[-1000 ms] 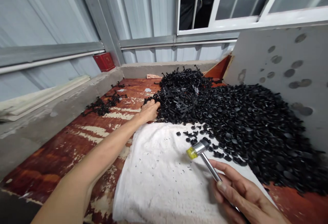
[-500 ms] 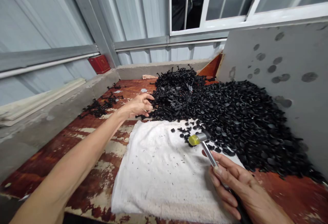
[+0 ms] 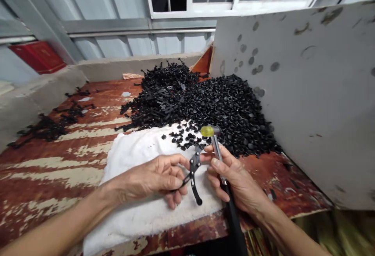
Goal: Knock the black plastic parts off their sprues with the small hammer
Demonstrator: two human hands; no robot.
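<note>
My left hand (image 3: 162,178) pinches one arm of a black jointed bracket with silver rivets (image 3: 193,166), held above the white cloth (image 3: 131,205). One of the bracket's arms hangs down free and ends in a round tip. My right hand (image 3: 231,174) is wrapped round a small mallet (image 3: 216,146) with a yellow face, a silver shaft and a black handle. The fingertips of that hand come close to the bracket's upper end; whether they touch it I cannot tell. Several small black round caps (image 3: 183,133) lie on the cloth's far edge, just beyond the bracket.
A big heap of black round caps (image 3: 228,111) covers the back right, beside a pile of black brackets (image 3: 161,96). More black brackets (image 3: 49,127) lie at the left. A grey spotted board (image 3: 293,92) stands along the right. A red box (image 3: 39,57) sits on the back-left ledge.
My left hand has come back from the bracket pile to the cloth with a black bracket in its fingers. My right hand still holds the mallet. The view has turned to the right.
</note>
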